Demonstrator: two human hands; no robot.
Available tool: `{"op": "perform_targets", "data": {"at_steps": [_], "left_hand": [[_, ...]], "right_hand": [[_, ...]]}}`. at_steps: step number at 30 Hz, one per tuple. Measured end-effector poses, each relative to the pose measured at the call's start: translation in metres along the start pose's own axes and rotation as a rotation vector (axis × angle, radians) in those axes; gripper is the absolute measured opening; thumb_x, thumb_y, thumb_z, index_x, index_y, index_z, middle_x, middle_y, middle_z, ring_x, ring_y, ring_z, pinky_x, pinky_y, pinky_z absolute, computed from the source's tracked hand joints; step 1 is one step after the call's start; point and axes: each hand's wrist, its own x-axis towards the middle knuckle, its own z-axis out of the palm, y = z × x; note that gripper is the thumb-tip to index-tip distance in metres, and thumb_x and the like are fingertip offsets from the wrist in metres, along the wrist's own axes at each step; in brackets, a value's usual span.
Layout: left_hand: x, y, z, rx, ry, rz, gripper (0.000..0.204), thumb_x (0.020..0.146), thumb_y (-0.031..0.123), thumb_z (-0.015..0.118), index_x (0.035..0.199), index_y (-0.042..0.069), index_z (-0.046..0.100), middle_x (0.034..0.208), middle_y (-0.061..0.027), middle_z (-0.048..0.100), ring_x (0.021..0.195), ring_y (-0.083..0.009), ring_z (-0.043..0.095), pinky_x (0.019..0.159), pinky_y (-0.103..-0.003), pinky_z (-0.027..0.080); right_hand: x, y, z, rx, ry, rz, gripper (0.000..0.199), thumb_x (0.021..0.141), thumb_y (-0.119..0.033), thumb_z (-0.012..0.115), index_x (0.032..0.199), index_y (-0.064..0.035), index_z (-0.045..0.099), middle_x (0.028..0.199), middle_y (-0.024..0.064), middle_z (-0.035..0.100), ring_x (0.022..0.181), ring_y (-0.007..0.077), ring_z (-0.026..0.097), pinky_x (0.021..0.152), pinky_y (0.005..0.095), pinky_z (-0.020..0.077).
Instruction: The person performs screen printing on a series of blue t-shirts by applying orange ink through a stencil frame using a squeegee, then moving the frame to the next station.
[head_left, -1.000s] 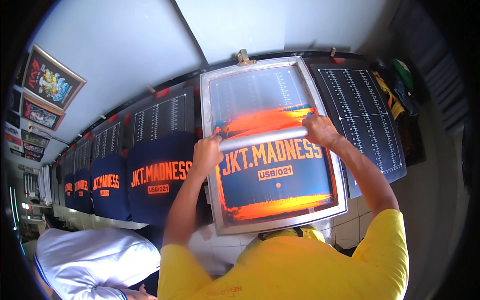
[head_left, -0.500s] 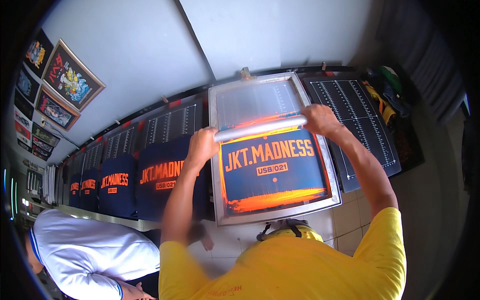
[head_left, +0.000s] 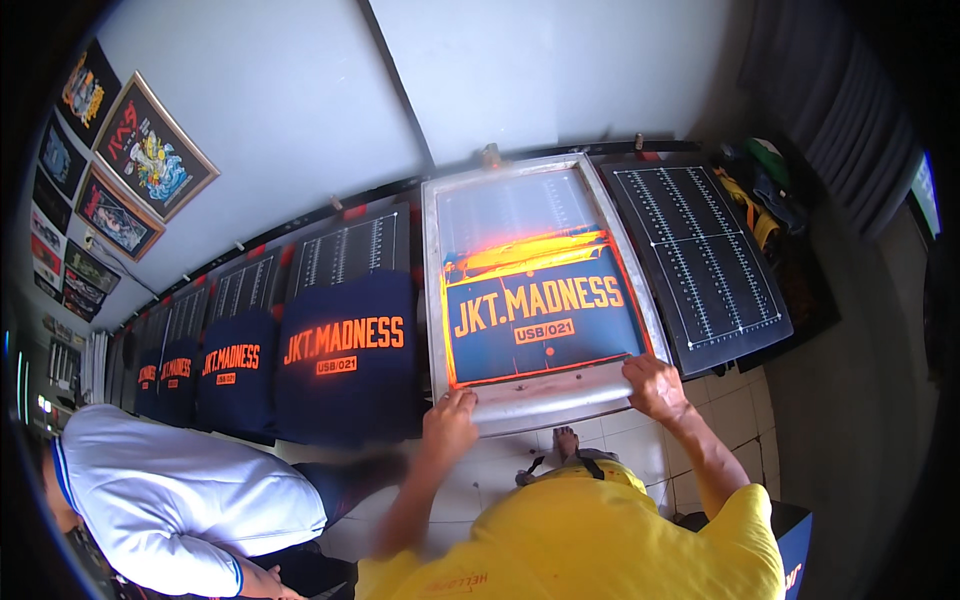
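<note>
The silver bar lies across the near end of the screen, toward the wearer, with a hand at each end of it. The left hand is curled over the bar's left end, and the right hand grips the right end at the screen's near corner; how the fingers sit underneath is hidden. The bar looks rigid and, being metal, probably has some weight, though two hands should carry it easily. Its ends are the place to take hold, since they give level control and keep the fingers off the ink, which forms a glossy orange band farther up the mesh (wet, by the shine, and so likely slippery). The screen's frame looks stiff and sturdy, but the mesh within it is thin and should be treated as the fragile part; the rim is the safer hold. Beside the screen on the left, a navy cloth with orange lettering covers part of its board, soft and easily creased; on the right stands a dark board marked with white rulers, probably hard and flat.
</note>
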Motion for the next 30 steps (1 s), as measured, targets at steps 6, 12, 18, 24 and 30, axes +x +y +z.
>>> {"op": "perform_targets", "data": {"at_steps": [6, 12, 18, 24, 30], "left_hand": [[-0.031, 0.002, 0.016, 0.037, -0.042, 0.048, 0.043, 0.068, -0.007, 0.057, 0.111, 0.000, 0.060, 0.127, -0.0114, 0.055, 0.122, -0.0293, 0.054, 0.099, -0.037, 0.048], [-0.050, 0.001, 0.017, 0.073, -0.076, 0.100, 0.053, 0.074, -0.003, 0.059, 0.126, -0.001, 0.053, 0.138, -0.0171, 0.045, 0.135, -0.0346, 0.040, 0.109, -0.043, 0.039], [-0.074, 0.000, -0.013, -0.182, 0.140, 0.010, 0.054, 0.079, 0.012, 0.065, 0.130, -0.001, 0.052, 0.134, -0.0188, 0.050, 0.129, -0.0375, 0.046, 0.107, -0.046, 0.039], [-0.161, -0.059, 0.006, -0.170, 0.411, -0.376, 0.022, 0.083, 0.006, 0.059, 0.105, 0.001, 0.063, 0.101, -0.0169, 0.063, 0.096, -0.0347, 0.062, 0.087, -0.044, 0.048], [-0.187, -0.075, 0.008, -0.123, 0.323, -0.634, 0.018, 0.082, 0.010, 0.061, 0.098, 0.002, 0.066, 0.093, -0.0166, 0.065, 0.093, -0.0350, 0.063, 0.085, -0.043, 0.049]], "right_hand": [[-0.029, -0.016, 0.006, -0.023, -0.095, 0.009, 0.051, 0.061, -0.017, 0.078, 0.105, -0.0008, 0.058, 0.114, 0.0143, 0.059, 0.105, 0.0330, 0.058, 0.087, 0.0422, 0.0529], [-0.044, -0.026, 0.007, -0.008, -0.219, 0.076, 0.073, 0.068, -0.043, 0.082, 0.118, 0.0035, 0.056, 0.130, 0.0181, 0.051, 0.120, 0.0363, 0.049, 0.103, 0.0451, 0.0432], [-0.046, -0.020, -0.005, 0.142, -0.143, 0.113, 0.054, 0.085, -0.035, 0.068, 0.118, 0.0054, 0.058, 0.129, 0.0215, 0.052, 0.121, 0.0396, 0.049, 0.104, 0.0478, 0.0404], [-0.044, 0.001, 0.003, 0.204, 0.121, 0.424, 0.032, 0.096, -0.020, 0.058, 0.119, 0.0021, 0.060, 0.126, 0.0207, 0.057, 0.115, 0.0387, 0.054, 0.101, 0.0448, 0.0433], [-0.042, 0.072, 0.028, 0.143, 0.207, 0.572, 0.033, 0.097, -0.022, 0.054, 0.114, 0.0053, 0.062, 0.117, 0.0232, 0.062, 0.111, 0.0388, 0.058, 0.098, 0.0442, 0.0440]]}}
